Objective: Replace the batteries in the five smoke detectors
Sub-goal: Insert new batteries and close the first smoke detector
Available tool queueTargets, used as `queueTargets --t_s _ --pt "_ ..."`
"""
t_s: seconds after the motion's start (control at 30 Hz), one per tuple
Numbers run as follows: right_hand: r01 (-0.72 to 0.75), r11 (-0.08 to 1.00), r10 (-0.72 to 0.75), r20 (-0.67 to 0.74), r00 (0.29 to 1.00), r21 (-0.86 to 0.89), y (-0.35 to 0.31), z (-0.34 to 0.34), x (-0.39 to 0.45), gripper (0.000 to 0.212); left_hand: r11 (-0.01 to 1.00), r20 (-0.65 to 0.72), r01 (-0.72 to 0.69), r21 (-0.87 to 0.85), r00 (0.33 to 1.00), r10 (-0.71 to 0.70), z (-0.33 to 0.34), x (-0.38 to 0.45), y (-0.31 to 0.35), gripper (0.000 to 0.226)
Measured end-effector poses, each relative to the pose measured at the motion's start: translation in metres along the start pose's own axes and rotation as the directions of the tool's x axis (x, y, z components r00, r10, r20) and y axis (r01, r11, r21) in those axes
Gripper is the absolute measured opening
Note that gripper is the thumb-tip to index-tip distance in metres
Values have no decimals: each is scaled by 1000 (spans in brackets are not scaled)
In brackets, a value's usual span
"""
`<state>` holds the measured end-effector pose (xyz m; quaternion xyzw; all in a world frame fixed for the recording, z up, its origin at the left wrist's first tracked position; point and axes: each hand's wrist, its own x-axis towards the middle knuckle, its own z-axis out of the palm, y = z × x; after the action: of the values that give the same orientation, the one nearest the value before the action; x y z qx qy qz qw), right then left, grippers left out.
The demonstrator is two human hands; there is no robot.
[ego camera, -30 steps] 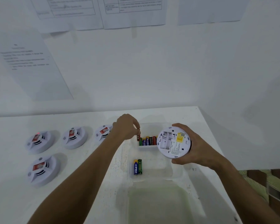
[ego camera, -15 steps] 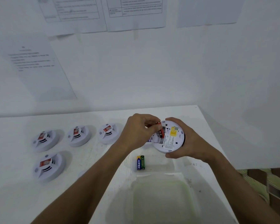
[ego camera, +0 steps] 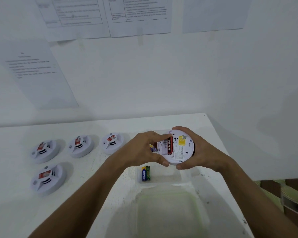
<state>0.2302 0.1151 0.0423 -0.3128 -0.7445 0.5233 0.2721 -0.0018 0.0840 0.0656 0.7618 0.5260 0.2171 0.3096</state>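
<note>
Your right hand [ego camera: 199, 152] cups the upturned smoke detector [ego camera: 176, 146] above the bench [ego camera: 15, 203], its fingers curled round the rim so the open battery bay faces you. Your left hand [ego camera: 144, 149] steadies the opposite rim, forefinger pressing the red battery [ego camera: 169, 146] into the bay. Just below the detector, two spent batteries [ego camera: 145, 173] lie in a clear tray [ego camera: 179, 177]. Four detectors [ego camera: 79, 146] sit well left of it, leaving open bench between; the bench edge runs close on its right.
</note>
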Motion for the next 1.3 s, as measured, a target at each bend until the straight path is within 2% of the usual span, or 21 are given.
queueTargets --t_s 0.23,0.43,0.5,0.57,0.6,0.67,0.7,0.73,0.83,0.93,1.03,1.17,1.3 --pt "-26 1000 26 23 999 17 8 2 -1 94 998 60 2 65 998 -6 4 -2 -3 80" --pt "-42 999 42 16 999 28 9 -2 0 94 995 72 -34 96 997 27 8 0 -2 68" --pt "-39 999 39 6 999 28 7 -4 1 94 999 46 -31 14 998 31 6 0 -2 67" --pt "-52 998 53 -23 998 33 8 -7 1 95 987 -15 -6 -158 1000 4 -1 0 -4 58" --pt "-63 998 64 -36 997 30 9 -9 0 96 984 -87 2 -179 996 -18 -5 2 -8 51" --pt "-81 997 82 -49 995 12 13 -13 -2 97 996 -267 72 -46 960 -81 -15 10 -24 39" --pt "-90 996 90 -50 995 7 16 -14 -3 96 988 -311 145 47 942 -124 -19 15 -33 34" --pt "-97 995 97 -51 994 6 18 -14 -4 96 965 -305 229 127 935 -181 -21 19 -41 31" --pt "-105 994 105 -46 993 2 22 -13 -3 96 870 -162 412 271 910 -381 -18 35 -62 35" --pt "-112 994 112 -36 993 3 24 -11 0 96 795 -53 456 400 877 -477 -10 54 -72 44" --pt "-118 993 117 -31 993 -5 27 -10 2 96 709 -3 436 553 853 -523 -2 69 -78 46" --pt "-127 992 126 -28 992 -9 31 -14 0 97 704 46 448 551 827 -561 4 77 -89 46" --pt "-131 991 131 -40 991 -13 34 -17 -1 97 752 8 475 456 843 -538 4 79 -90 35"
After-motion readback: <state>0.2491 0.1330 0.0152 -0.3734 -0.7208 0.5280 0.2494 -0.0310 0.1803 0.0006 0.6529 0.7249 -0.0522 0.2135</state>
